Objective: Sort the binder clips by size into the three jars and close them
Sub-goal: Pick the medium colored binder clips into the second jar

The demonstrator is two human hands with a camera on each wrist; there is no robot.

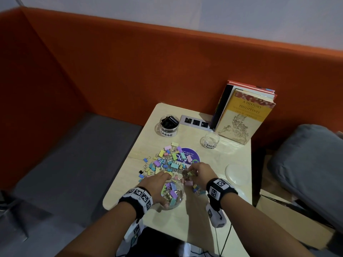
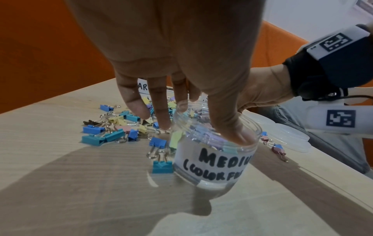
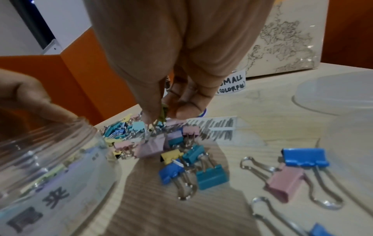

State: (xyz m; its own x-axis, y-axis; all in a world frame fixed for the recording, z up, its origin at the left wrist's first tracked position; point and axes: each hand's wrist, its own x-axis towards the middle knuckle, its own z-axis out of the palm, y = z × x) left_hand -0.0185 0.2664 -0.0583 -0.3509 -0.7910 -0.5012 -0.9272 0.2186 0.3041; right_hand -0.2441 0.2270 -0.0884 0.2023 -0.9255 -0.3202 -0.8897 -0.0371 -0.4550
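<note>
A pile of pastel binder clips (image 1: 167,160) (image 2: 117,126) (image 3: 129,132) lies mid-table. The open jar marked MEDIUM (image 1: 173,195) (image 2: 214,161) (image 3: 50,159) stands near the front edge, part full of coloured clips. My left hand (image 1: 161,188) (image 2: 210,121) grips its rim, thumb on the near side and a finger on the far side. Just right of the jar, my right hand (image 1: 187,173) (image 3: 167,113) pinches a lilac clip (image 3: 150,147) by its wire handle. The LARGE jar (image 1: 168,126) holds black clips. The SMALL jar (image 1: 210,140) (image 3: 232,84) looks empty.
Clear lids (image 1: 236,174) (image 2: 290,134) (image 3: 335,94) lie at the table's right edge. Books (image 1: 245,115) lean at the back right behind a socket strip (image 1: 196,122). A few loose clips (image 3: 286,175) lie right of the medium jar. An orange partition (image 1: 130,62) walls the back.
</note>
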